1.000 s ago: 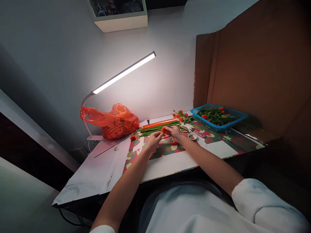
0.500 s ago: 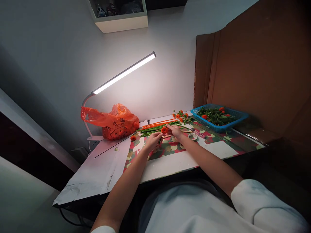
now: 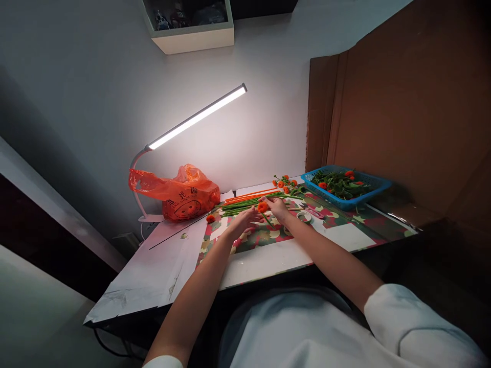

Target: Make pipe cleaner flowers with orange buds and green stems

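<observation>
An orange pompom-like flower (image 3: 262, 207) is pinched at the fingertips of my right hand (image 3: 277, 209), a short green stem or leaf slanting down below it. My left hand (image 3: 244, 223) is just left of the flower, its fingers spread and holding nothing. Behind both hands lies a row of long green stems (image 3: 240, 207), with orange sticks (image 3: 253, 194) farther back. A second orange flower head (image 3: 210, 218) rests on the table to the left. Right of my right hand are a tape roll (image 3: 304, 217) and a pink-handled tool (image 3: 314, 211).
A blue basket (image 3: 347, 205) of leaves and orange flowers stands at the right, near a cardboard panel (image 3: 383, 112). Small orange flowers (image 3: 284, 183) lie at the back. An orange plastic bag (image 3: 187, 197) sits at the left under a lit lamp (image 3: 199, 115). A thin dark rod (image 3: 172, 236) lies nearby.
My left hand has opened and let go near the flower, its fingers now spread. The flower has shifted slightly right and stays in my right hand.
</observation>
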A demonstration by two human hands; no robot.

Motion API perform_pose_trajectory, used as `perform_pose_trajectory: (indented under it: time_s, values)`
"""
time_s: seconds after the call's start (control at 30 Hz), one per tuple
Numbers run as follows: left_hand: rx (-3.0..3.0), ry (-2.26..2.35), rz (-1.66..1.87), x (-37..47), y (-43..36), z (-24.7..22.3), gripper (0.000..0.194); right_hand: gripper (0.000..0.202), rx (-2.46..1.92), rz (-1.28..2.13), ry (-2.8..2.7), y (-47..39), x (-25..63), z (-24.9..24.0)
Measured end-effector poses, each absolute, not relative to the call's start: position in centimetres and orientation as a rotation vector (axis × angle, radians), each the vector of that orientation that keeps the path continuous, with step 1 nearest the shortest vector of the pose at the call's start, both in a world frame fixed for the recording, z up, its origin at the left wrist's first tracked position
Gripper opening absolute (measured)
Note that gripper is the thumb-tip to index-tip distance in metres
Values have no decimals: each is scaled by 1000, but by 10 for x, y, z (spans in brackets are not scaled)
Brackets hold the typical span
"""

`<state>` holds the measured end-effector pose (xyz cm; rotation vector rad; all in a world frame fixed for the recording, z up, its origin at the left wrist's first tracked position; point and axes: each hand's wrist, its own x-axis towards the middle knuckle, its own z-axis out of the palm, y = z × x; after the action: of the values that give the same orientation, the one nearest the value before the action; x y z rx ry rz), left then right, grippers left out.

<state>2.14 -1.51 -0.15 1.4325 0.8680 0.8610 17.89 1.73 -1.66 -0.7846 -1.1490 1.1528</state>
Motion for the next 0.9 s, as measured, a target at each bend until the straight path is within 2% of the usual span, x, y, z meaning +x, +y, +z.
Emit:
perform_pose_trajectory:
  time_s: [0.27,0.67,0.9]
  values:
    - [1454,878,979,26,-3,-13,47,31,-761,1104,-1320,17,173,-24]
    - [1473,884,1023,28,-3,-15,42,43,-708,1260,-1055,17,166,-25]
    - [1468,871,1054,30,-2,-14,40,41,-740,1335,-946,19,165,-27]
